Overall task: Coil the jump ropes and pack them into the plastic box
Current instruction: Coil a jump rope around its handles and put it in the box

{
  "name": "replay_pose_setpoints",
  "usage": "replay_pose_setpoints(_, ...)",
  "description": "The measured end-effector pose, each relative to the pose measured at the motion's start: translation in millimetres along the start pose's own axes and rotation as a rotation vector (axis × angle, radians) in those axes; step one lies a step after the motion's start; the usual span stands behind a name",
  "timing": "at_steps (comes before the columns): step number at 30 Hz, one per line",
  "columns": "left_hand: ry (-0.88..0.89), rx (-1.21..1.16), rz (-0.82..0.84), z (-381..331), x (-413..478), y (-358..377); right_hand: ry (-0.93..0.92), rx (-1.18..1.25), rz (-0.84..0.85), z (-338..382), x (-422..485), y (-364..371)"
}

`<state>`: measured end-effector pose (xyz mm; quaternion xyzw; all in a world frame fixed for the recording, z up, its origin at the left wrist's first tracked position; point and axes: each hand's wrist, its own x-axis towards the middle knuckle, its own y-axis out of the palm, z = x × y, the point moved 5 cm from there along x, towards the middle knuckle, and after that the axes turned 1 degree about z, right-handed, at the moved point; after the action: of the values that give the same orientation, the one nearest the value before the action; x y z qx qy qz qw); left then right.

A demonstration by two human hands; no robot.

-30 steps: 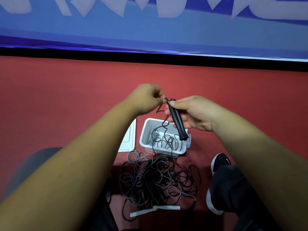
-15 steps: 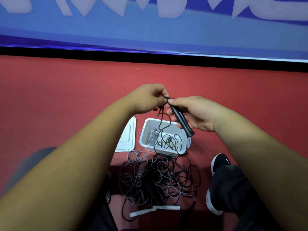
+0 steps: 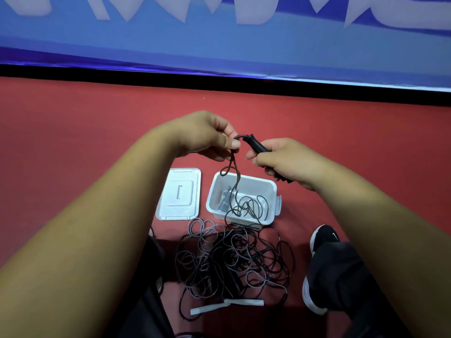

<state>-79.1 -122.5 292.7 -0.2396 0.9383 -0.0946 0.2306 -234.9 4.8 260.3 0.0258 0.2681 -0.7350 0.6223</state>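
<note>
Cord point(image 3: 233, 167) hangs from the left hand point(image 3: 207, 135), pinched between the thumb and curled fingers just where it leaves the tip of a black handle point(image 3: 256, 146). The right hand point(image 3: 285, 159) wraps its fingers round that handle, which tilts with its tip up toward the left hand; the two hands are near each other, raised above the floor.

From the pinch two strands drop in a narrow loop into the white plastic box point(image 3: 273, 189), which stands open on the red floor point(image 3: 73, 130) below the hands. A few loose black loops lie inside it, with a grey ribbed piece point(image 3: 225, 203) in its left part. The hanging strands cross in front of the box's far wall.

The lid point(image 3: 179, 193) lies flat just beside the box on its left. Nearer the person spreads a tangled heap of black and grey ropes point(image 3: 231, 259), reaching up to the box's near wall. A white handle point(image 3: 227, 306) lies at the heap's near edge. To the right of the heap are a black shoe point(image 3: 322, 236) and a dark trouser leg point(image 3: 341, 272).

Both forearms fill the lower corners and hide the floor there. Beyond the red floor run a black strip point(image 3: 219, 79) and a blue banner point(image 3: 219, 45) with pale shapes.
</note>
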Motion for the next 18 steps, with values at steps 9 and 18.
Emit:
replay_pose_setpoints(9,-0.062,-0.267,-0.002,-11,-6,10,0.012,0.351,0.07,1,3,9)
replay_pose_setpoints(18,-0.077,-0.422,-0.146,-16,-4,14,-0.115,0.44,0.169,-2,4,24)
